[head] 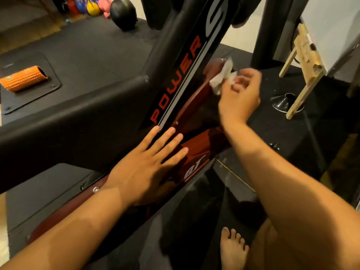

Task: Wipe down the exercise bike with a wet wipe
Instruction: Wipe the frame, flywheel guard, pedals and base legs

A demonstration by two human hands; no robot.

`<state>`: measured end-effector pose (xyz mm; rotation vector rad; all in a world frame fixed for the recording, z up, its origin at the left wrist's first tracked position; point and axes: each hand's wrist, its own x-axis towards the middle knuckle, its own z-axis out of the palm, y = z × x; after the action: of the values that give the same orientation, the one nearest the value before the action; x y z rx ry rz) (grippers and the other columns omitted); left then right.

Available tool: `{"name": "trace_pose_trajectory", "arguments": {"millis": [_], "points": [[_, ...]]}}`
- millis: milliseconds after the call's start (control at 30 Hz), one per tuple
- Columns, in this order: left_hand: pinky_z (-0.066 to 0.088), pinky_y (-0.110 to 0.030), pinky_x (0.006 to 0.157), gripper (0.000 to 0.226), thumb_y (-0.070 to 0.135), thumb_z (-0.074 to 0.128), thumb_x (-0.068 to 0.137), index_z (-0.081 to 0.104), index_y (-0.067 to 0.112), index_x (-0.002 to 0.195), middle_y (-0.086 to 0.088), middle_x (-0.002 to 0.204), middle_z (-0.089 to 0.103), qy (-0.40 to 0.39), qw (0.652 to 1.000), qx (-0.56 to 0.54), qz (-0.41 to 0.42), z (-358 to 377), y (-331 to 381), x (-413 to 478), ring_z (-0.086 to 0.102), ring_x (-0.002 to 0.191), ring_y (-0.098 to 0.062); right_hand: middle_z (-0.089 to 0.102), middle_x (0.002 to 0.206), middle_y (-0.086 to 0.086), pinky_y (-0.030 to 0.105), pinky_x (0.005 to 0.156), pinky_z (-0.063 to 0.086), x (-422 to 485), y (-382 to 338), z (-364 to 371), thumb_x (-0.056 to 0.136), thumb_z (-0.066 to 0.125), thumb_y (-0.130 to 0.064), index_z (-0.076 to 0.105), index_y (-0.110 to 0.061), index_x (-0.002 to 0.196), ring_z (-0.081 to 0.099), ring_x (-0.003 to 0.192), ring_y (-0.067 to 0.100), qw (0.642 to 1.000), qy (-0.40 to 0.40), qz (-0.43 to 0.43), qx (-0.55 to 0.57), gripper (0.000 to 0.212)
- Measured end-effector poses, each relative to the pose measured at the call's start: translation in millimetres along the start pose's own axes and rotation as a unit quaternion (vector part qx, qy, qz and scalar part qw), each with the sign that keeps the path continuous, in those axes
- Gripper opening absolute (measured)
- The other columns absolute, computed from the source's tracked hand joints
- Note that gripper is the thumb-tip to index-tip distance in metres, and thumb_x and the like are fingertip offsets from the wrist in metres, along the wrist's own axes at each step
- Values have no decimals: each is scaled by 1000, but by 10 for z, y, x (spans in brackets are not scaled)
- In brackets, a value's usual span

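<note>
Both hands work the exercise bike (120, 106): left hand (145, 168) flat, fingers straight, on glossy dark-red casing; beyond it, right hand (240, 100) pinches one crumpled white wet wipe (224, 76) against the casing's curved upper end.

At about ten o'clock an orange ridged foam roller (24, 78) lies on its side on a thin dark mat (33, 100) spread over the black rubber floor (87, 45). Towards eleven o'clock, at the top edge, a cluster of kettlebells shows a blue one (80, 5), a yellow one (93, 9) and a pink one (104, 4), with a round black ball (122, 13) just to their three o'clock side. At two o'clock a pale wooden frame (303, 69) leans tilted beside a thick black post (272, 32), its lower end near a glossy black cone-shaped base (282, 102) at three o'clock.
</note>
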<state>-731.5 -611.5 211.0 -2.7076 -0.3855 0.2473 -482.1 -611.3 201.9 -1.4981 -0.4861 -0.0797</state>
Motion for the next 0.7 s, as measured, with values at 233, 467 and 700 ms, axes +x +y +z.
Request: {"name": "trace_pose_trajectory", "arguments": {"millis": [233, 467, 700], "points": [[-11, -62, 117, 83, 62, 48, 87, 24, 19, 154, -14, 162, 10, -74, 994, 63, 42, -9, -8, 43, -3, 151, -36, 66, 86, 6, 10, 71, 42, -1259, 137, -83, 86, 59, -5, 70, -7, 88, 53, 75, 4, 964, -252, -71, -40, 11], [-28, -62, 108, 75, 61, 13, 97, -16, 21, 154, -15, 158, -25, -88, 989, 112, 42, 20, 59, 27, -33, 141, -37, 62, 76, -3, -3, 61, 29, -156, 302, 69, 80, 56, -1, 63, -10, 79, 50, 62, 5, 980, -160, 11, -115, 12], [-32, -62, 105, 76, 64, 10, 95, -19, 23, 152, -14, 157, -26, -118, 986, 110, 31, -44, 80, 64, -35, 140, -39, 60, 75, 4, 27, 62, 40, -684, 470, 180, 79, 63, -10, 51, -15, 67, 54, 70, 14, 966, -247, 12, -75, 18]]}}
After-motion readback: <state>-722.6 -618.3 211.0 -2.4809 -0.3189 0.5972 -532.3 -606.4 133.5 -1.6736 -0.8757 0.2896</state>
